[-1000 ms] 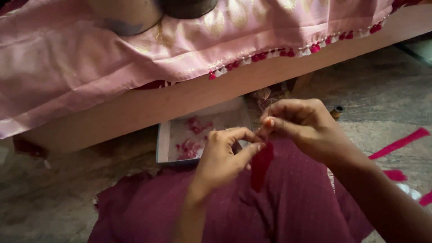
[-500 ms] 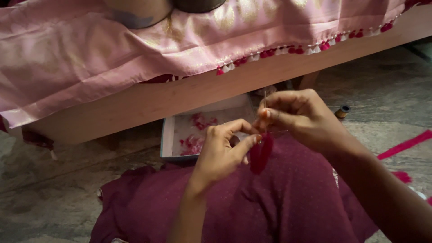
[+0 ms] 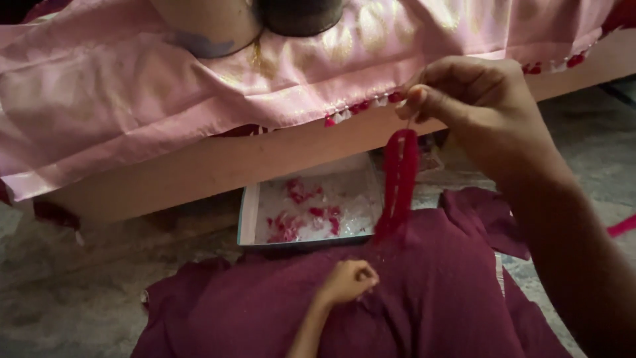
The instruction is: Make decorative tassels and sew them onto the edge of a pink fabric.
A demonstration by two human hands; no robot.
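Thread-pulling stage, judging by the pose: right hand (image 3: 477,99) raised far and right, fingers (image 3: 424,103) pinched together on the top of a red thread bundle (image 3: 399,179), possibly with a needle, too fine to tell. Bundle hanging straight down, its lower end touching the maroon cloth (image 3: 411,292) spread near the camera. Left hand (image 3: 348,282) resting on that cloth, fingers curled and pressed down, apparently holding nothing but the fabric. Beyond the cloth, a shallow white box (image 3: 248,212) with red scraps on the floor, tucked under the wooden bench (image 3: 199,166). Draped over the bench, pink fabric (image 3: 99,99) edged with red and white tassels (image 3: 358,109). Next move likely calling for steady tension upward, a firm left-hand hold on the cloth, and no tangling of the strands.
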